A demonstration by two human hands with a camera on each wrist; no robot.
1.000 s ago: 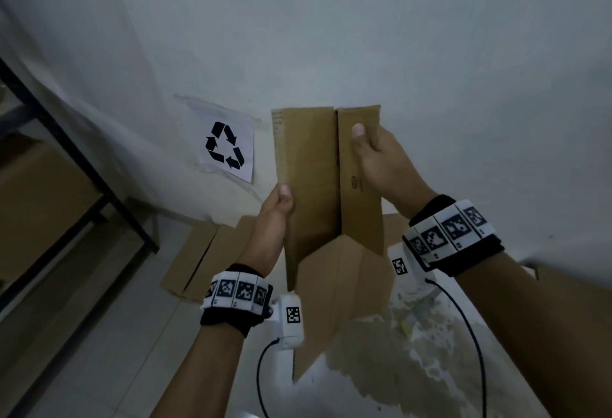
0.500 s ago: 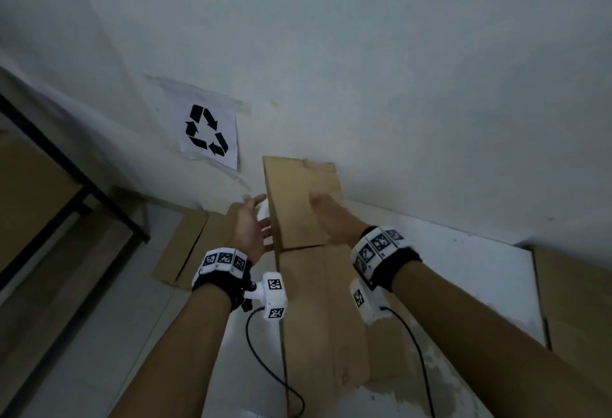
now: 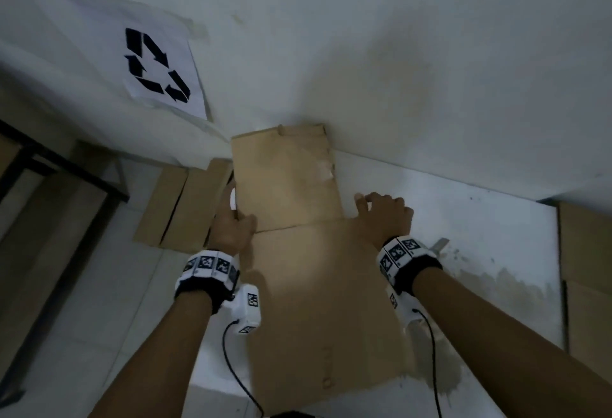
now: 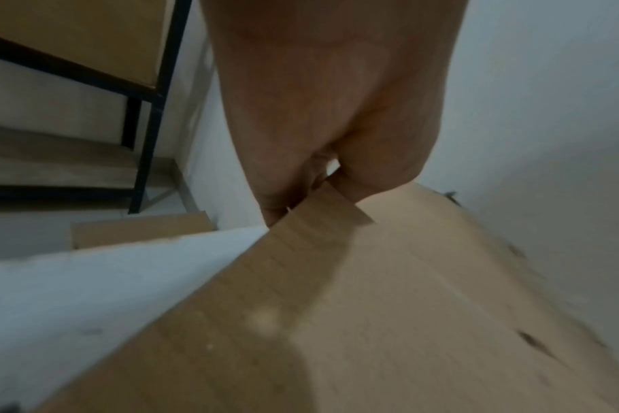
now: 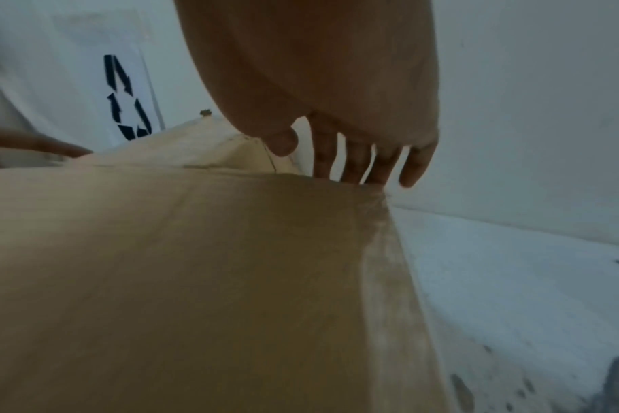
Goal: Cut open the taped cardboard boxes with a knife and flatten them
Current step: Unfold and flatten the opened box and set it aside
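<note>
**Box down flat at the wall**

White table (image 3: 480, 252) against a white wall, recycling sign (image 3: 159, 66) at left. Box (image 3: 318, 285), held upright in the air a second ago, now lies flat on the table, far flap at the wall. Left hand (image 3: 231, 222) pinches its left edge. Right hand (image 3: 384, 215) rests at the right edge, fingers (image 5: 354, 159) fairly straight, gripping nothing. Judged: this box is flattened. More flat cardboard (image 3: 185, 205) lies below, left.

Dim bluish light, soft shadows, wrist views blurred (edges bent)
</note>
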